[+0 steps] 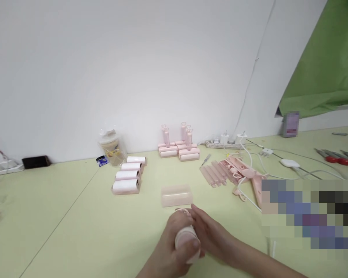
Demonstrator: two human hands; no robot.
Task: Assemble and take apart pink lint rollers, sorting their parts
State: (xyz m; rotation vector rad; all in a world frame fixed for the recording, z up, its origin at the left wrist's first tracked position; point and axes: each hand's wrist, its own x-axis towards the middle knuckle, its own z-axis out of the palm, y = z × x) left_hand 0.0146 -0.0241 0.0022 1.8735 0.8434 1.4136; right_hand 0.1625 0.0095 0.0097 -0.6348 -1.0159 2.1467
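Note:
My left hand (pixel 169 247) is wrapped around a pink and white lint roller (pixel 187 239) low in the middle of the view. My right hand (pixel 210 231) closes on the same roller from the right, fingers at its far end. Just beyond the hands a translucent pink cover (pixel 176 195) lies on the pale green table (pixel 75 224). Several white rolls in pink holders (pixel 129 175) sit in a row to the left. Assembled pink rollers (pixel 178 144) stand by the wall. Loose pink handles and parts (pixel 226 172) lie to the right.
A clear plastic cup (pixel 111 148) and a black object (pixel 36 161) stand by the wall at left. A power strip with chargers (pixel 224 143) and white cables (pixel 290 164) lie at right, with red-handled tools (pixel 339 157) beyond. Green sheet (pixel 327 61) hangs at top right.

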